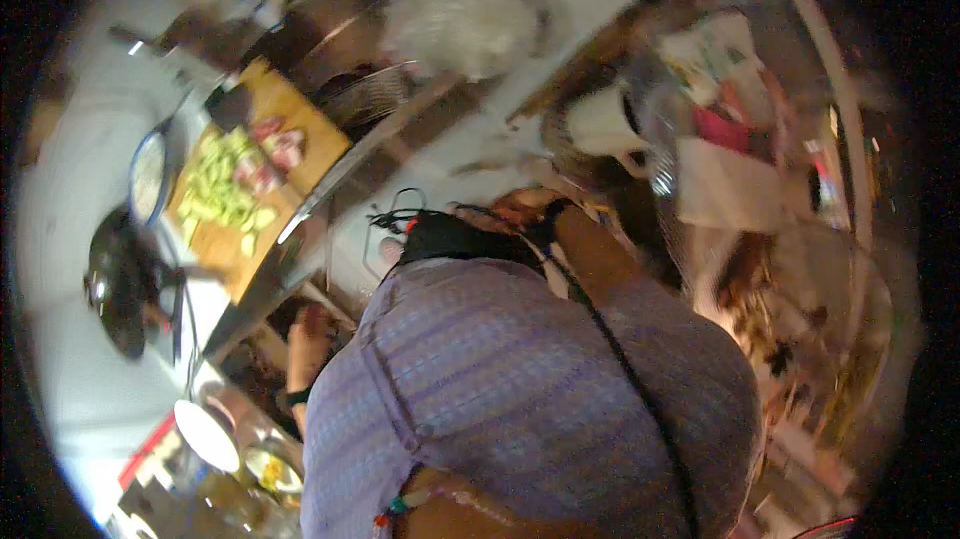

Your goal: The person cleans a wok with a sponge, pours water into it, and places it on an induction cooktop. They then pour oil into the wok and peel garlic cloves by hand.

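The view is blurred. At the left, my left hand [309, 336], with a black band at the wrist, is beside the counter's lower edge near a dark opening; what it touches cannot be told. Past the dark waistband, my right hand [525, 207] is beside thin dark cords [397, 218]; its fingers are smeared by motion. On the counter at the left lies a wooden cutting board [319, 130] bearing cut pale-green vegetable pieces [225, 179] and pinkish, meat-like pieces [281, 147]. A dark-handled knife or cleaver [229, 105] rests at the board's far end.
Beside the board are a blue-rimmed bowl [148, 175] and a dark, rounded lid or pan [120, 280]. A white dish [206, 436] and a small bowl with yellow food [274, 470] sit lower left. A pale plastic bag [465, 21] is ahead; a white pitcher-like container [600, 118] stands right.
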Action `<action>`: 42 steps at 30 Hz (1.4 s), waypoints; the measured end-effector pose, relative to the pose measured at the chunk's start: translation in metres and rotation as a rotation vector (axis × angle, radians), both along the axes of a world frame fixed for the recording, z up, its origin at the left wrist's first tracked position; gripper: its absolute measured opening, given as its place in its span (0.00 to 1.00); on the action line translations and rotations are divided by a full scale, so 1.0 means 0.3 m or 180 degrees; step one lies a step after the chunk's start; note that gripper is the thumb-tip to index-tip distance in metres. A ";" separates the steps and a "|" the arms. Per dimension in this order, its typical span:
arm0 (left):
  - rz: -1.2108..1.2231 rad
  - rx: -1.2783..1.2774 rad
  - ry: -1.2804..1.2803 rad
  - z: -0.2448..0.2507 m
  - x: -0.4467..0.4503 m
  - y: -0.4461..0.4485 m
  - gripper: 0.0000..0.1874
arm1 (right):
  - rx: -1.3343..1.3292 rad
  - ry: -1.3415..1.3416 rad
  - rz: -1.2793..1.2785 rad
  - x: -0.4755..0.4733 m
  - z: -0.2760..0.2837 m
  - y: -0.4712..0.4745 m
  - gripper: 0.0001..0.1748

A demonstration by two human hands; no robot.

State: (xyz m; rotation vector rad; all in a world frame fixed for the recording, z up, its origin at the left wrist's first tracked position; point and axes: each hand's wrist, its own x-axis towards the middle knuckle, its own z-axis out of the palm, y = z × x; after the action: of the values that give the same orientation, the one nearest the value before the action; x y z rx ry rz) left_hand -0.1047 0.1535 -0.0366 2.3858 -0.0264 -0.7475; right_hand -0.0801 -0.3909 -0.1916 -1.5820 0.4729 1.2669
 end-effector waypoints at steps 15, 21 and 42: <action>-0.5112 -0.4009 0.3047 0.990 0.246 -0.965 0.36 | 0.0203 -0.1457 -0.1450 -0.046 0.265 -0.109 0.35; -0.6055 -0.3275 0.3197 1.003 0.134 -0.978 0.34 | 0.0200 -0.1677 -0.2153 -0.306 0.255 -0.024 0.24; -0.6667 -0.2379 0.3277 1.149 -0.053 -0.900 0.28 | -0.1622 -0.1865 -0.2924 -0.723 0.505 0.162 0.22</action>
State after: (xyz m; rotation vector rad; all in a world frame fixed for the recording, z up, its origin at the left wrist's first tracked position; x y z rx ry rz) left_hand -0.1205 -0.1166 0.3081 0.2772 -1.9862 -2.0331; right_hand -0.2971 -0.3423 -0.0400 -1.7157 1.0255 -0.0316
